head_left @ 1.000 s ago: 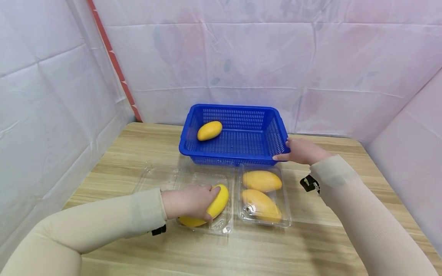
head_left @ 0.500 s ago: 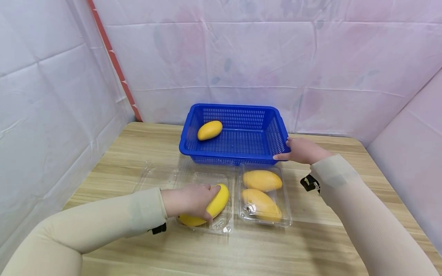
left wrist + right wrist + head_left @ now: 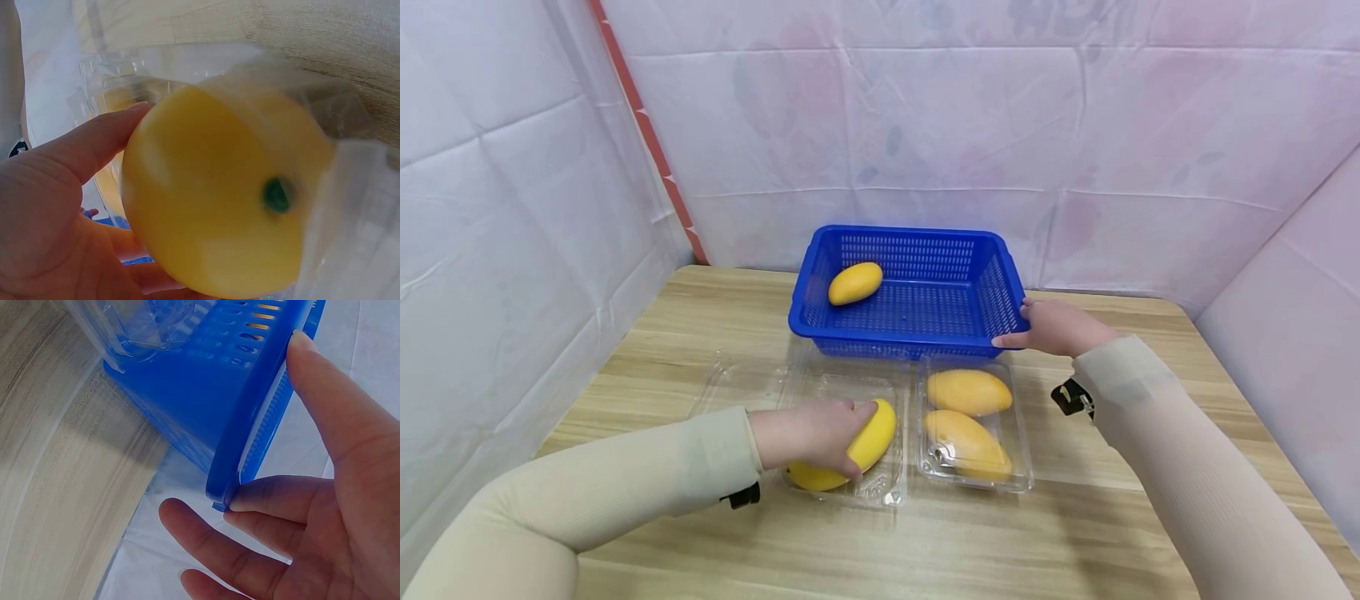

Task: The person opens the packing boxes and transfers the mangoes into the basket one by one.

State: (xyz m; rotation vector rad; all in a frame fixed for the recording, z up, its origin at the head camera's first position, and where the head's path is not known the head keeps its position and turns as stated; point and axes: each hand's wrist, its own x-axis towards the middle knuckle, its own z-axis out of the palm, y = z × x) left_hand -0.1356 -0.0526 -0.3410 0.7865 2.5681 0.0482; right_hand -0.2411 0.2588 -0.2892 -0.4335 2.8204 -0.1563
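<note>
While one clear plastic box point(image 3: 1021, 467) holds two oval yellow mangoes point(image 3: 968, 392), the left hand point(image 3: 812, 433) grips another mango point(image 3: 874, 442) in an open box point(image 3: 891, 496); one point(image 3: 855, 283) remains in the right hand's point(image 3: 1056, 327) gripped blue plastic basket point(image 3: 895, 340).

A pale creased cloth point(image 3: 955, 125) hung at twelve o'clock, a red strip point(image 3: 651, 137) at ten, and a wood-grained table point(image 3: 880, 554) lay at six.
</note>
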